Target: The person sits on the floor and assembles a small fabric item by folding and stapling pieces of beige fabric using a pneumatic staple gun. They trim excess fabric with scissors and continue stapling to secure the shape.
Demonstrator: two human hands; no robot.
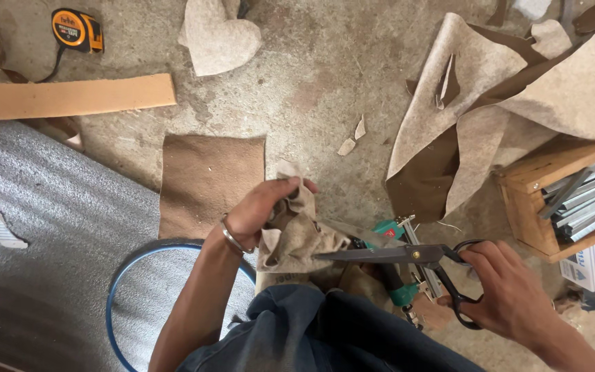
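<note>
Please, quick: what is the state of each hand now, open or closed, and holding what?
Left hand: closed, fingers bunched on a beige fabric scrap.
Right hand: closed, fingers through the handles of black scissors, blades at the scrap.

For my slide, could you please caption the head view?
Left hand bunches tan fabric while right hand works black scissors into it, above a concrete floor strewn with offcuts.

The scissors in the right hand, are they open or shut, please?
Shut, or nearly: the scissors' blades lie together as one dark strip whose tip meets the bunched fabric.
</note>
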